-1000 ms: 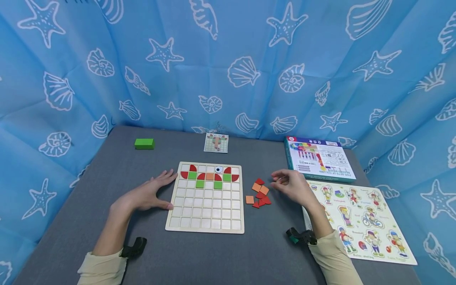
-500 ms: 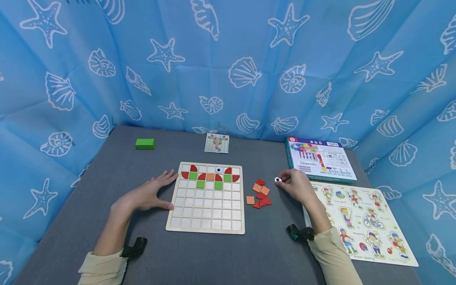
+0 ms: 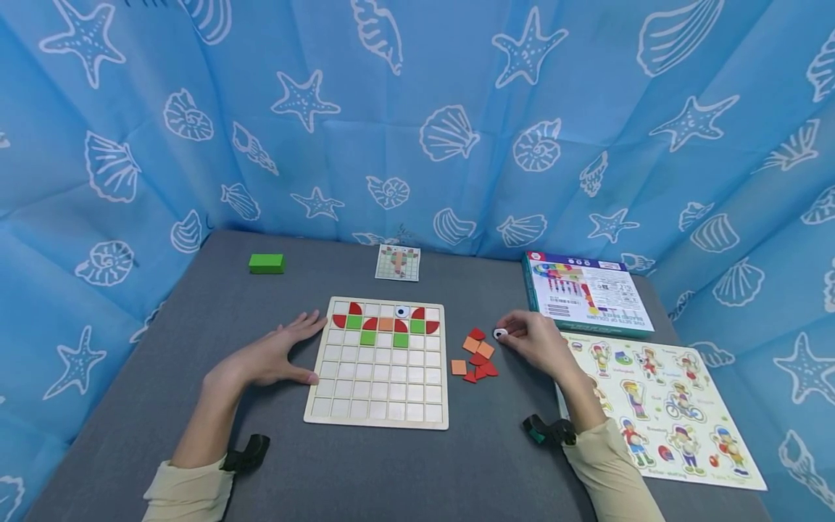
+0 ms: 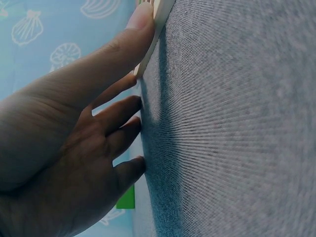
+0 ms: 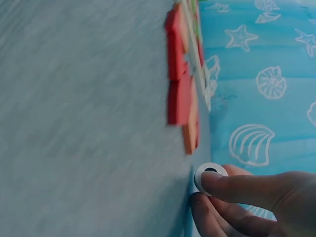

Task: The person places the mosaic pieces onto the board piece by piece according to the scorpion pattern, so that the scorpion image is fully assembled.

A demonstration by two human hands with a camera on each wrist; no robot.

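Note:
Between thumb and fingers, my right hand (image 3: 536, 341) pinches a round white eye piece (image 5: 200, 180) with a black centre, just right of the loose tiles. My left hand (image 3: 270, 357) is spread along the left side of the wooden grid board (image 3: 378, 423), thumb and fingertips at its edge. Red quarter-circle pieces (image 3: 432, 327), green squares (image 3: 368, 338) and an orange square (image 3: 385, 324) fill cells in its upper rows. Another eye piece (image 3: 401, 312) lies in the top row. Beside the board lie several loose red pieces (image 3: 478, 359) and orange squares (image 3: 459, 367).
A small pattern card (image 3: 397, 262) lies behind the board, and a green block (image 3: 267, 264) at the back left. To the right are a boxed set (image 3: 590, 293) and a picture puzzle board (image 3: 665, 406). A blue curtain (image 3: 417, 130) hangs behind the table.
The eye piece came into sight in my right fingers half a second ago. Since then the hand has shifted slightly left with it, and the piece's tilt has changed. My left hand stays put.

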